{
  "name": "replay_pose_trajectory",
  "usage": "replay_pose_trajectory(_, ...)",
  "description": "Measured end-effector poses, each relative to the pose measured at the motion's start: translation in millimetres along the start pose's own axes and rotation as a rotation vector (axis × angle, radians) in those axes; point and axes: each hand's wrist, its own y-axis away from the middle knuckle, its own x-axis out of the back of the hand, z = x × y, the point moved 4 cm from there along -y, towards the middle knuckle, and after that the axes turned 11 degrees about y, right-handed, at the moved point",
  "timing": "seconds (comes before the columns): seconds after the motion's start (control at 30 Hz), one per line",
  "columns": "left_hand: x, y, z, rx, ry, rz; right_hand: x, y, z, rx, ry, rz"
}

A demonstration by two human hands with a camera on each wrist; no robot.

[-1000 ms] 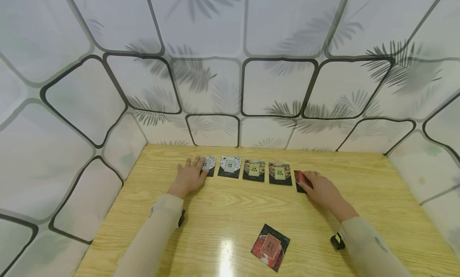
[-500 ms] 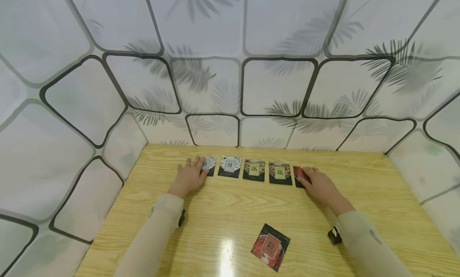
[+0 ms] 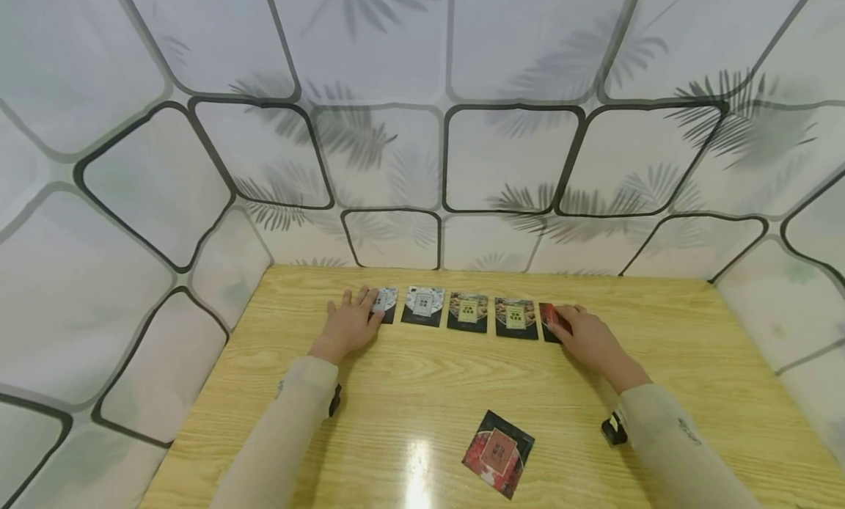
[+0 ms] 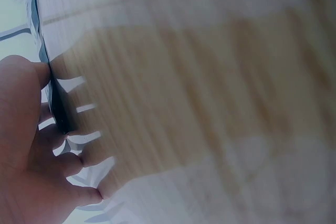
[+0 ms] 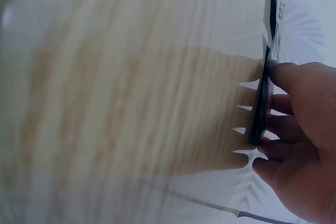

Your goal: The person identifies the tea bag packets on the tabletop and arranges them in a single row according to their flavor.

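Several flat, square printed packets lie in a row along the back of the table. My left hand, fingers spread, rests on the leftmost grey-and-black packet and hides part of it. At the row's right end, my right hand rests its thumb and fingertips on a red-and-black packet, which is largely covered. Between the hands lie another grey packet and two with yellow labels, the left one and the right one. In the right wrist view the touched packet shows edge-on under the right fingers.
A second red packet lies turned at an angle near the front of the wooden table. Patterned fabric walls enclose the table at the back and both sides. A dark wrist device sits at the right sleeve.
My right hand has slid the red packet slightly away from me and to the left, into line with the row. My left hand has stayed in place.
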Motion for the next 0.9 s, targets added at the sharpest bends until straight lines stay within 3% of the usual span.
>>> replay_pose_trajectory(0.7,-0.7,-1.6,-0.4,0.0,-0.007,-0.006,5.9,2.1,-3.9,-0.002,0.043,-0.043)
replay_pose_trajectory(0.9,-0.2,-1.3,-0.1,0.003,0.004,-0.004,6.4,9.3,-9.3,0.025,0.018,-0.013)
